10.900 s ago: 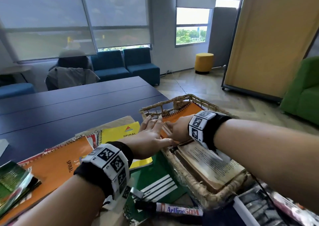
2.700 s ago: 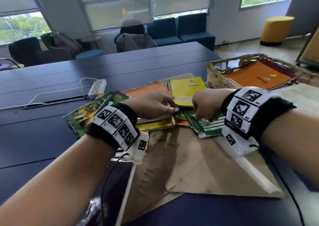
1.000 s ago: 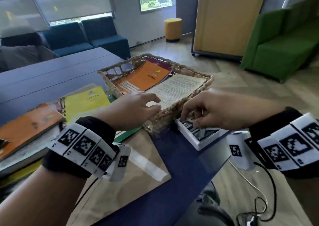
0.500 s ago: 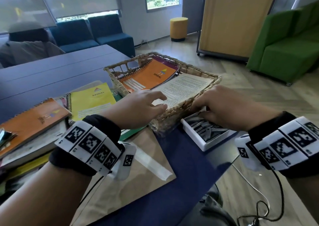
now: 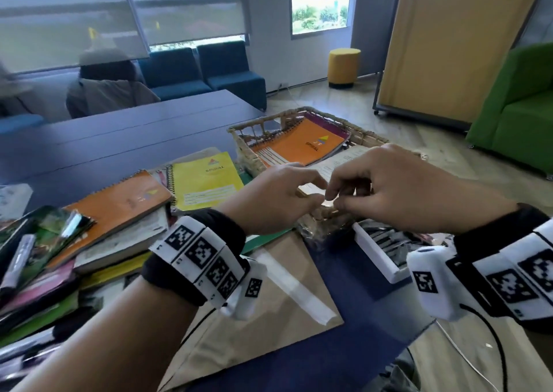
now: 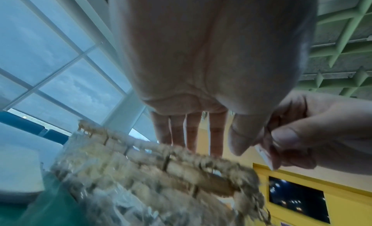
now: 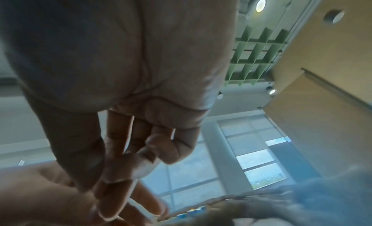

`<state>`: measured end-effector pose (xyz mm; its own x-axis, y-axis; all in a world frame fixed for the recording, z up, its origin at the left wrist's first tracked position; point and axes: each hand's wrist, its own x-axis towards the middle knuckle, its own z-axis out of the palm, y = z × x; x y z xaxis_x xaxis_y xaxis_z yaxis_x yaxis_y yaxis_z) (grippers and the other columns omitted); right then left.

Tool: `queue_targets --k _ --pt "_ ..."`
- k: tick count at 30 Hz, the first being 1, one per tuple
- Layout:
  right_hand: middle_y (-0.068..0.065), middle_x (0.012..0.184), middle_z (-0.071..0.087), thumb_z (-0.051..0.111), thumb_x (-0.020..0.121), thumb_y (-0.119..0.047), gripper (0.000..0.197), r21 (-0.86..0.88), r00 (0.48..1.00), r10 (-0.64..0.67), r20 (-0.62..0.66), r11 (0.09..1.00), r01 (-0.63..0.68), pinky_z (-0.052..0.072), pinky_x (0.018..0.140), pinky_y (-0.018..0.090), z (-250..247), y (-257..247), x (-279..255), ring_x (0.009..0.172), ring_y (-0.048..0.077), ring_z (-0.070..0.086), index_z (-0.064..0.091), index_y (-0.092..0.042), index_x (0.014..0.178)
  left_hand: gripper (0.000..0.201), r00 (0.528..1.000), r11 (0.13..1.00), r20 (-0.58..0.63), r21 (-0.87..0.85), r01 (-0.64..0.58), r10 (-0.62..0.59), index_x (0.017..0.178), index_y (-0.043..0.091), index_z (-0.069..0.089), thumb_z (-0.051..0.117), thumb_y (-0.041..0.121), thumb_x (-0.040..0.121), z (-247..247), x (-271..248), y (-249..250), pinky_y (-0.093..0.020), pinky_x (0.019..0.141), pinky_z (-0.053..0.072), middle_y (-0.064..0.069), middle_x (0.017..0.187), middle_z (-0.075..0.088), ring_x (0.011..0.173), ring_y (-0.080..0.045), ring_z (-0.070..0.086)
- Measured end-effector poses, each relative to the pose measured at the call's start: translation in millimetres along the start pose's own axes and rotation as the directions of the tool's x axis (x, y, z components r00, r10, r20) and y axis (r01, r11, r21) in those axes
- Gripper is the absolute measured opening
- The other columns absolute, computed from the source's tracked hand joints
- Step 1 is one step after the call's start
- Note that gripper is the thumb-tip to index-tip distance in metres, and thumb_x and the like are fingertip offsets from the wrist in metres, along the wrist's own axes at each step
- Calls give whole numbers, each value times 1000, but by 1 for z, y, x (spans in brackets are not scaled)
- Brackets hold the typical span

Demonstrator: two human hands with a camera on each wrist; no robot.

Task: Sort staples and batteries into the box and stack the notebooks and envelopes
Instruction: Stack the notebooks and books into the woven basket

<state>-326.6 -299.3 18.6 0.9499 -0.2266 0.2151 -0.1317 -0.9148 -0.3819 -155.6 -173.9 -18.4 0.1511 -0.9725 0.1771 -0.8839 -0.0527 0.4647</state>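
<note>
Right grip (image 5: 389, 188) lifted off the white box (image 5: 386, 269) since half a second ago, now raised just above the near rim of the wicker basket (image 5: 260, 128) and brought fingertip to fingertip with the left grip (image 5: 278, 194). Right grip narrow, thumb pressed to forefinger on a small pale piece (image 6: 263, 154); too small and blurred to name, perhaps a strip of staples. Left grip loose and fairly wide in the wrist view, fingers hanging nearly straight, nothing seen held in it, thumb almost touching the right grip.

Box with grey staples (image 5: 386, 239) lying below and slightly behind the right grip, on the blue surface (image 5: 119, 134), close against the basket. No batteries made out anywhere. One orange notebook (image 5: 302, 143) beyond both grips, inside the basket, beside an open printed page. Yellow notebook (image 5: 206, 179) and a second orange notebook (image 5: 119, 203) off to the left of the left grip, on a loose, uneven pile. Brown envelope (image 5: 269, 296) flat on the surface beneath the left wrist.

Probably mid-sorting: something picked out near the box and being handled between both grips. Stacking of notebooks and envelopes apparently still ahead, judging by the untidy pile
</note>
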Motion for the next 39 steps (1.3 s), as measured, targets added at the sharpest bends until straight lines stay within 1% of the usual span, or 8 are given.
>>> queue_targets --k 6,13,22,25,27,29,33,39 --pt "-10 62 63 75 86 -28 12 154 989 -140 -41 977 145 41 57 21 14 -54 38 57 7 55 73 -33 75 9 963 999 -269 32 4 5 100 21 74 70 18 92 -45 -42 -19 -24 76 50 7 93 65 86 -5 62" --pt "-12 73 70 74 88 -27 7 327 948 -311 69 905 273 46 63 23 65 -123 98 66 4 62 75 -28 81 13 845 947 -443 -29 320 -299 106 20 77 67 20 96 -107 -135 -74 -7 61 36 17 81 62 66 3 55" --pt "-12 86 70 74 87 -22 16 259 886 -407 224 901 348 45 69 19 160 -200 193 72 3 59 74 -30 101 7 524 709 -616 -79 701 -588 89 19 76 70 18 92 -164 -241 -158 -18 61 40 7 79 70 69 -1 59" --pt "-9 94 71 71 92 -30 12 173 869 -416 266 908 382 40 65 6 182 -223 213 78 10 59 71 -26 102 6 445 569 -546 -72 819 -710 88 14 74 71 18 90 -170 -259 -187 -25 69 50 -4 87 72 81 -19 67" --pt "0 91 72 69 93 -35 19 157 881 -379 284 924 347 43 63 15 197 -240 225 80 16 60 72 -16 95 11 409 453 -409 -12 892 -816 92 14 73 70 25 90 -169 -267 -203 -31 75 51 -9 93 73 89 -28 68" --pt "9 85 72 70 92 -37 30 150 890 -344 299 938 312 47 65 30 210 -257 235 80 24 63 72 -7 85 22 386 381 -292 78 921 -875 94 11 75 72 32 89 -166 -271 -213 -28 71 45 -9 93 74 88 -26 67" --pt "5 63 57 74 90 -37 45 179 883 -276 379 958 223 40 53 28 229 -281 246 62 19 52 54 -17 55 28 403 391 -185 102 915 -896 85 2 77 77 30 84 -162 -269 -220 -26 60 41 -8 76 69 71 -19 59" --pt "9 94 71 79 79 -27 21 141 864 -218 455 975 172 57 67 30 252 -293 256 84 24 68 74 -11 92 34 387 382 -135 59 922 -912 52 12 62 75 15 83 -159 -264 -224 -15 38 34 7 39 51 31 -4 45"
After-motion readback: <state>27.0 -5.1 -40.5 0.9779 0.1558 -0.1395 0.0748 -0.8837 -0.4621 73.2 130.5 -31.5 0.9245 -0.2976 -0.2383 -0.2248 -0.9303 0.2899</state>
